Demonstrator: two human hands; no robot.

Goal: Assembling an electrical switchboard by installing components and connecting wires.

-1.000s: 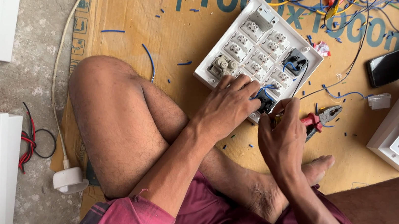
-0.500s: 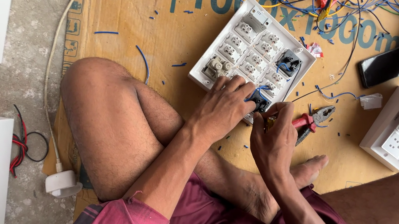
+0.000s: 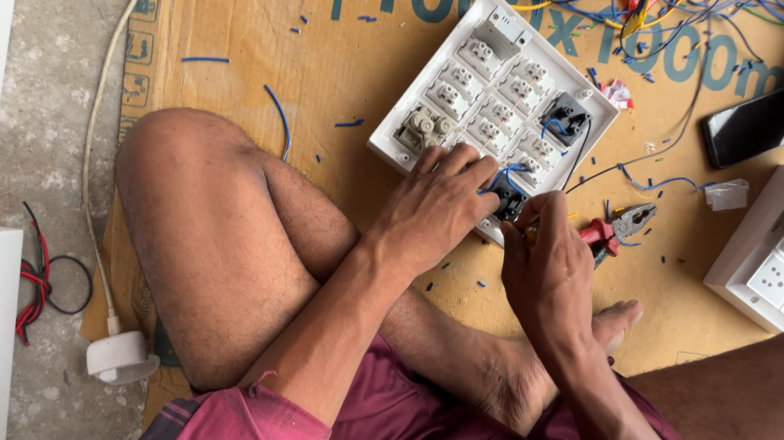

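left hand grip pressed on white switch board | right hand grip pinched together at board edge, holding what: cannot tell | pliers beside

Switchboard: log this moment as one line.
left hand: resting on white switchboard | right hand: pinched at its near edge, by blue wire | pliers: lying on cardboard
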